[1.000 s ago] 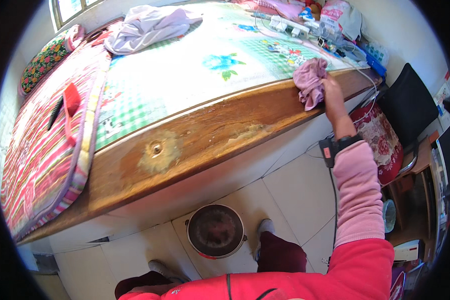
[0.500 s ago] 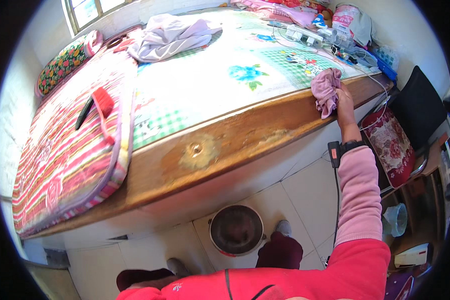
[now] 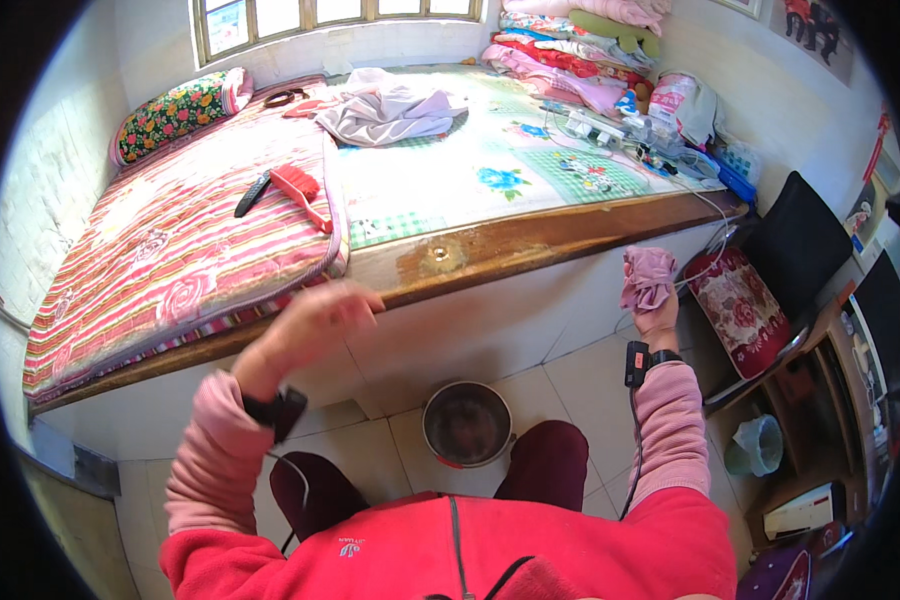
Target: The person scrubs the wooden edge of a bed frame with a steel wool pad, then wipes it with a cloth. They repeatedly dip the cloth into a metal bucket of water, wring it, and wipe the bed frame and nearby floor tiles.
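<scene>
My right hand (image 3: 658,318) grips a crumpled pink-mauve cloth (image 3: 649,278), held up in front of the raised platform's side at the right. Nothing shows in my left hand (image 3: 322,318), which hovers near the platform's wooden edge (image 3: 490,250) at the left. Its fingers are a little blurred, loosely bent and apart. On the striped mattress (image 3: 160,275) beyond it lie a red brush (image 3: 298,187) and a dark remote-like object (image 3: 253,195). Down on the floor between my knees stands a round bucket (image 3: 467,425) with dark contents.
A pale bunched cloth (image 3: 395,108) and a flowered roll pillow (image 3: 180,115) lie farther back. Cables and a power strip (image 3: 592,128) clutter the right end of the platform. A black chair (image 3: 795,240) with a red patterned seat and a small bin (image 3: 755,445) stand at the right.
The pink cloth has come off the wooden edge and toward me in my right hand. My left hand has risen into view at the left. The view has tilted up.
</scene>
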